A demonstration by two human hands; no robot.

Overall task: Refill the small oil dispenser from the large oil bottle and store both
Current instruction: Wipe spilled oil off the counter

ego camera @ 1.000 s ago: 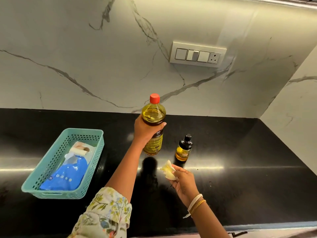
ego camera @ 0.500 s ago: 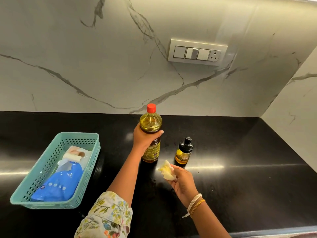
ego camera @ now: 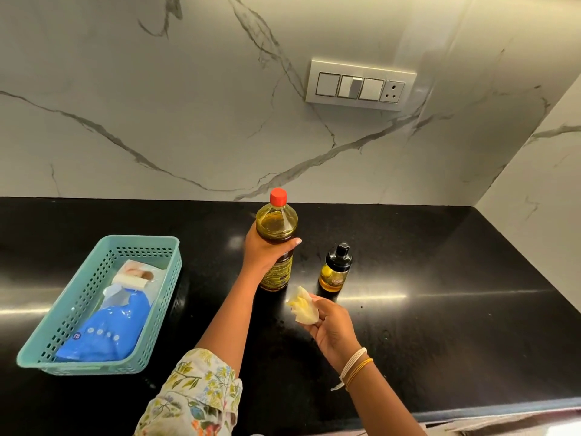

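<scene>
Head view: left hand wrapped round the shoulder of the large clear plastic oil bottle with red cap, bottle upright, base looks to be on or just at the black polished stone counter; can't tell if full weight is down. Right hand clenched around a crumpled white tissue stained yellow, held just above the counter, close in front of both bottles.

Small amber glass oil dispenser with black pump top stands upright just right of the big bottle, not touching, cap on, oil inside. Both capped, so refill looks done; storing is what's left.

Teal perforated plastic basket sits well to the left, holding a blue plastic pouch and a small white packet.

Risks: tissue is oily, so fingers and bottle skin likely slick; bottle could slip on lifting. Grip sits high and the bottle is tall, so a careless sideways move could knock the dispenser over. Oil smears on dark counter are hard to see.
</scene>
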